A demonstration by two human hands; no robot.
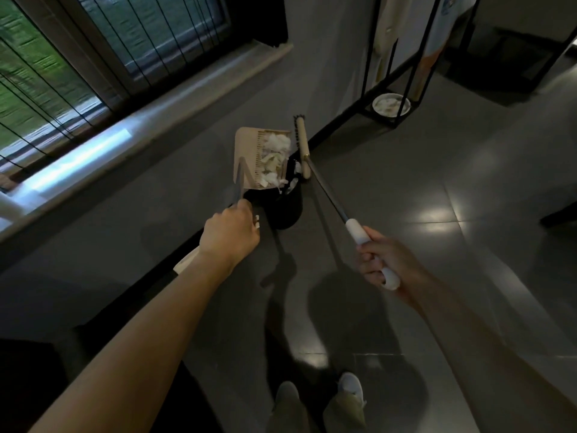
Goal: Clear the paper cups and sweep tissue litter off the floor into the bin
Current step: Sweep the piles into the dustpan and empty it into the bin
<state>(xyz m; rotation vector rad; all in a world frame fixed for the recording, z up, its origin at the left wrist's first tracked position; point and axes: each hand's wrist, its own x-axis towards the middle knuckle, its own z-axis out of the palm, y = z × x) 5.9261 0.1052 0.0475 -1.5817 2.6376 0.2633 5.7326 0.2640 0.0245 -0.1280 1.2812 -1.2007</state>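
dustpan [245, 151] tipped over bin [288, 210], broom [303, 145] beside

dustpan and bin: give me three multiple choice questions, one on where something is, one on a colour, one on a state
1. Where is the dustpan?
A. flat on the floor
B. tilted over the bin
C. on the window sill

2. What colour is the bin?
A. black
B. white
C. green

3. What is the right hand doing?
A. hanging free
B. gripping the broom
C. pressing on the bin

Answers:
1 B: the left hand holds it raised and tipped, with tissue pieces lying down to its lower edge at the bin's mouth.
2 A: its wall is black.
3 B: its fingers wrap the broom's white grip.
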